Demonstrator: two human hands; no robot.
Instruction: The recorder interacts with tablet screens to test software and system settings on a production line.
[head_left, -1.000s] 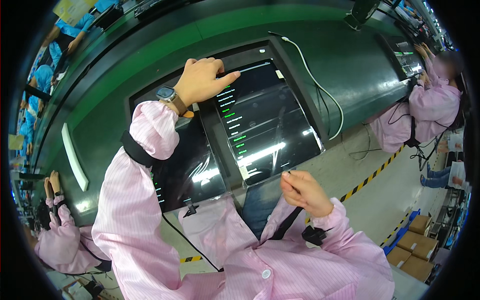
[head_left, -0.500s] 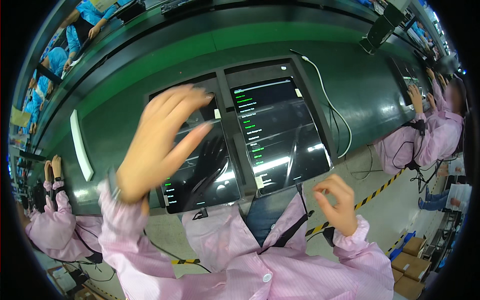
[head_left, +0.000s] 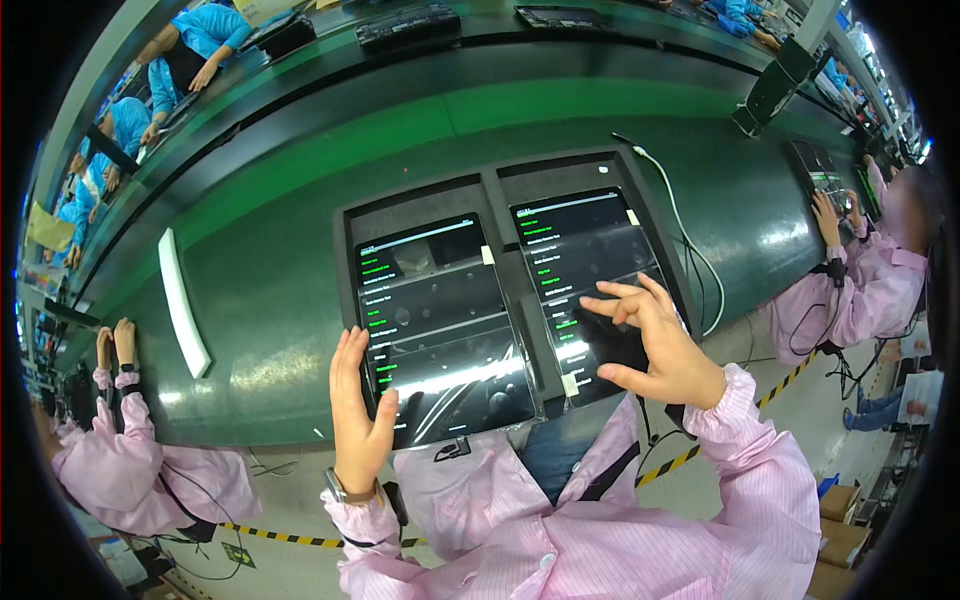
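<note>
Two tablets lie side by side in a dark two-bay tray (head_left: 489, 195), their lit screens showing rows of green and white text. My left hand (head_left: 358, 415) is open at the near left edge of the left tablet (head_left: 450, 345), fingers stretched along its side and thumb over the screen's lower corner. Over the lower half of the right tablet (head_left: 570, 245) is my right hand (head_left: 665, 345), fingers spread and holding nothing. Whether a fingertip touches the glass I cannot tell. Small pale tabs stick to both screens, and a short black cable end (head_left: 453, 450) shows below the left tablet.
A curved white strip (head_left: 183, 305) lies on the green bench to the left. Right of the tray runs a white cable (head_left: 680, 215). A black stand (head_left: 775, 88) rises at the far right. Co-workers in pink sit on both sides; others in blue work across the bench.
My left hand has come down from above the left tablet to its near left edge, uncovering the screen. My right hand has moved up from below the tray onto the right tablet, its fingers spreading.
</note>
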